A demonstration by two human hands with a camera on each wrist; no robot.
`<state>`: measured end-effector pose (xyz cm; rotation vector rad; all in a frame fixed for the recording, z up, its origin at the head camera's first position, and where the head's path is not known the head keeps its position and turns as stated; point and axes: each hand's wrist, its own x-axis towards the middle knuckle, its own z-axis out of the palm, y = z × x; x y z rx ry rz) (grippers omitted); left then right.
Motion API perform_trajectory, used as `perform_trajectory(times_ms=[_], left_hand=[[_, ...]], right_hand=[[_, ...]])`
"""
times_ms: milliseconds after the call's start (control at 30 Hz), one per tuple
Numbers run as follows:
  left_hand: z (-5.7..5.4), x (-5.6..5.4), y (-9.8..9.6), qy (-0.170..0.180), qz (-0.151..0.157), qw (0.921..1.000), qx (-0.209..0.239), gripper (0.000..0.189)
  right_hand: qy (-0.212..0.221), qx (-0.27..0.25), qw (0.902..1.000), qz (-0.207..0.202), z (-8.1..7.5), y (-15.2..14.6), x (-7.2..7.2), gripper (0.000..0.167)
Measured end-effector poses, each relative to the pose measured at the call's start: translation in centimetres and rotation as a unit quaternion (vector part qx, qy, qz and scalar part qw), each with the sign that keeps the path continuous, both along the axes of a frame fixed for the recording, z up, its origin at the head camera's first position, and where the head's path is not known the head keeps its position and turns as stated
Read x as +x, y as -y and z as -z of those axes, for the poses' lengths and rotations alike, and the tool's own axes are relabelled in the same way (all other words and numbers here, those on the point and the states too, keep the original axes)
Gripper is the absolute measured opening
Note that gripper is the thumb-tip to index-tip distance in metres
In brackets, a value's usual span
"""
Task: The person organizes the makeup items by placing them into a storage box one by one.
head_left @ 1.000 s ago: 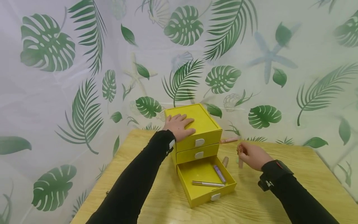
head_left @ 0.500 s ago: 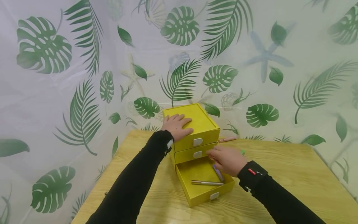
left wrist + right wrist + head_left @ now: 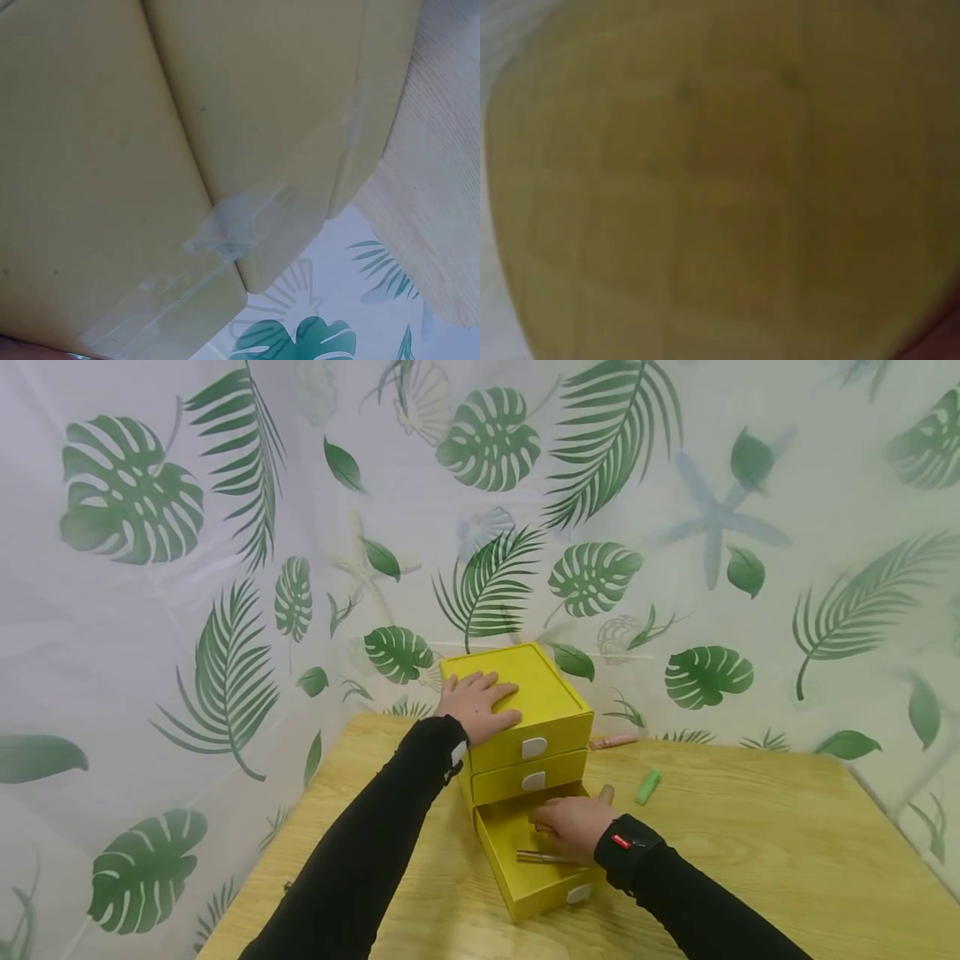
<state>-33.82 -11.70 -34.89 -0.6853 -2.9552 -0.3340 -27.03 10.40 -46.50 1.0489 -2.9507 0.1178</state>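
A yellow mini drawer cabinet (image 3: 536, 681) stands on the table, its bottom drawer (image 3: 517, 900) pulled out. My left hand (image 3: 476, 703) rests with spread fingers on the cabinet's top. My right hand (image 3: 576, 827) is inside the open drawer, fingers curled round a small pinkish-brown tube that is mostly hidden by them. A slim metallic pen-like stick (image 3: 534, 857) lies in the drawer, partly covered by this hand. The left wrist view shows the cabinet's taped side (image 3: 247, 150); a blurred yellow surface (image 3: 705, 195) fills the right wrist view.
Right of the cabinet, a green marker-like stick (image 3: 648, 786), a pink tube (image 3: 613, 741) and a brownish cylinder (image 3: 606, 794) lie on the wooden table (image 3: 750, 843). Two upper drawers with white tabs (image 3: 534, 747) are closed. A leaf-patterned sheet (image 3: 637, 485) hangs behind.
My right hand has moved left from the tabletop into the open drawer, carrying the small tube and covering the purple stick there. My left hand stays on the cabinet.
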Motion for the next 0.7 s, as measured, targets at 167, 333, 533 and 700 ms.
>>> perform_trajectory(times_ms=[167,333,533,700], left_hand=[[0.0,-0.1,-0.1,-0.002,-0.004,1.0000,-0.001,0.060],[0.1,-0.1,-0.1,0.001,-0.001,1.0000,0.000,0.061],[-0.2,-0.1,0.1,-0.003,-0.003,1.0000,-0.001,0.060],[0.0,-0.1,0.2,-0.001,-0.001,1.0000,0.001,0.060]], right_hand=[[0.016,-0.010,0.9995,-0.024,1.3,-0.1,-0.6,0.012],[0.015,-0.028,0.9985,-0.045,1.6,-0.2,-0.3,0.013],[0.045,-0.050,0.9969,-0.040,0.5,-0.5,-0.5,0.014],[0.066,-0.091,0.9935,0.018,-0.9,-2.2,-1.1,0.017]])
